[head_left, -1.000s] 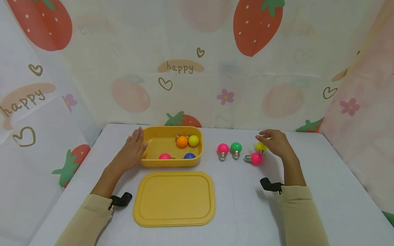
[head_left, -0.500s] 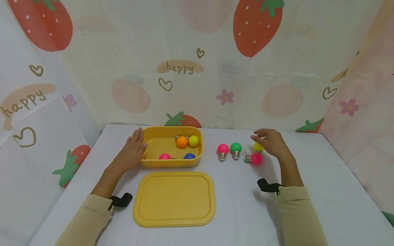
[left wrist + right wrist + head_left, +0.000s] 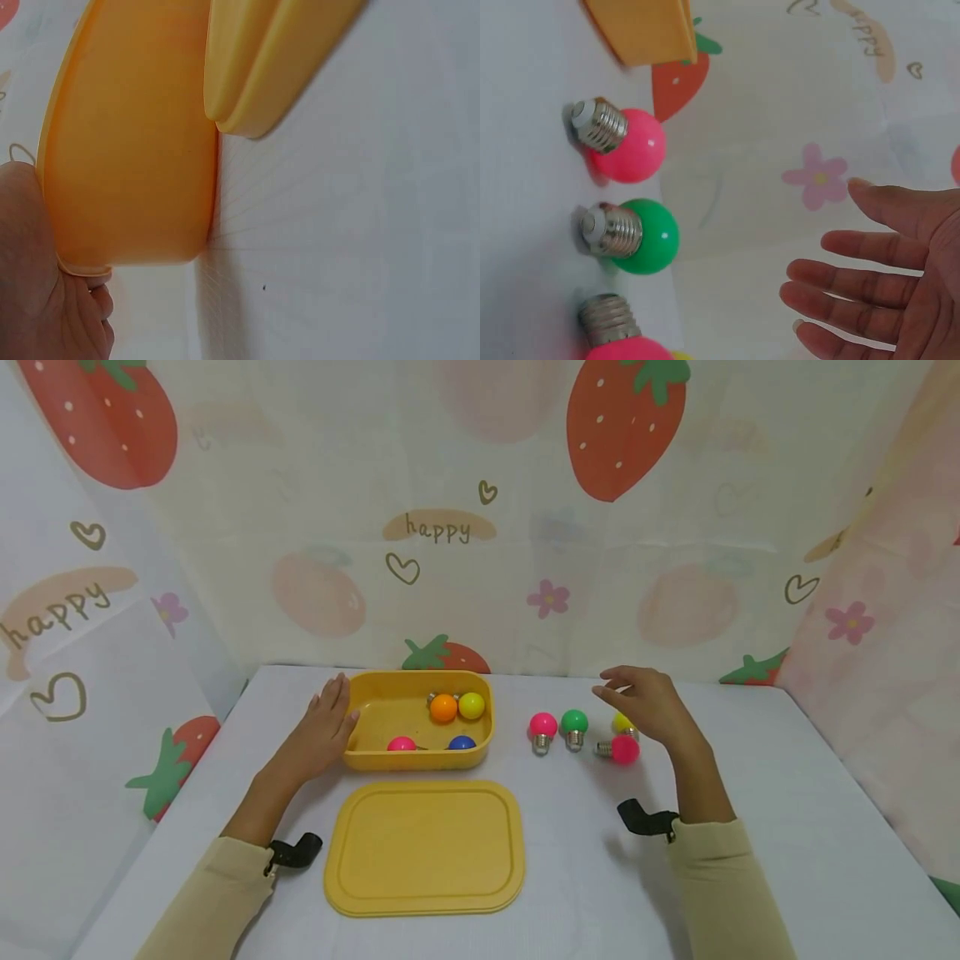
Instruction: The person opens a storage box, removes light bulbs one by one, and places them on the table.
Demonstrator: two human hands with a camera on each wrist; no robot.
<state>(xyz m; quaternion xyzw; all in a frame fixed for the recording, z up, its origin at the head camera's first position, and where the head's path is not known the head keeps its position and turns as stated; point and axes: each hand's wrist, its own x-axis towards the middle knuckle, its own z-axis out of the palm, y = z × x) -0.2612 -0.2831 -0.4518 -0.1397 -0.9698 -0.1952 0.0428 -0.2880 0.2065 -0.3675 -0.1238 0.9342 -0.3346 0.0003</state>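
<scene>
A yellow box (image 3: 360, 755) (image 3: 127, 150) stands on the white table and holds orange (image 3: 443, 707), yellow (image 3: 472, 704), pink (image 3: 401, 743) and blue (image 3: 461, 742) bulbs. My left hand (image 3: 324, 730) (image 3: 45, 300) rests flat against the box's left wall with straight fingers. To the right of the box lie a pink bulb (image 3: 543, 726) (image 3: 626, 144), a green bulb (image 3: 575, 723) (image 3: 641, 236), another pink bulb (image 3: 622, 749) (image 3: 626, 345) and a yellow bulb (image 3: 622, 722). My right hand (image 3: 647, 706) (image 3: 877, 277) hovers open above them, holding nothing.
The box's yellow lid (image 3: 425, 847) (image 3: 277, 60) lies flat on the table in front of the box. Strawberry-print cloth walls (image 3: 480, 527) close in the back and both sides. The white table (image 3: 787, 827) extends to the right of the bulbs.
My right hand has drifted left above the loose bulbs, from over the yellow one toward the green one. The left hand and box have not moved.
</scene>
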